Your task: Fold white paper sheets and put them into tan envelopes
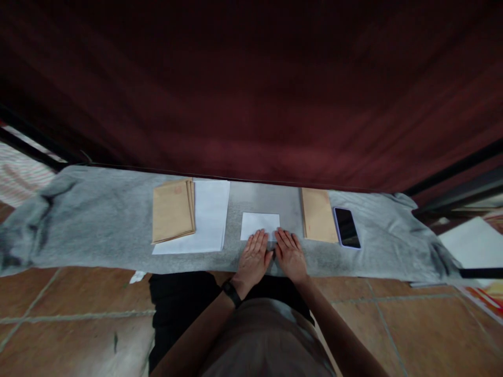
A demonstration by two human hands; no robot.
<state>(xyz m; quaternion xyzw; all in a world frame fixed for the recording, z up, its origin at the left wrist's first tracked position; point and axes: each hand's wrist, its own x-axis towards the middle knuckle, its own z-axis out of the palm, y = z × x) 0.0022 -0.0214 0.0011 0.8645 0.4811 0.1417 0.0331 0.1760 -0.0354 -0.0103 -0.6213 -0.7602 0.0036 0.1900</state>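
We rest our left grip [252, 260] and right grip [291, 256] flat and released, fingertips on the small white rectangular paper [257, 222] just ahead. Left of them lie tan rectangular papers [172, 212] atop white sheets [211, 215]; right, a tan paper rectangle [319, 215] and purple-edged black phone [347, 228].
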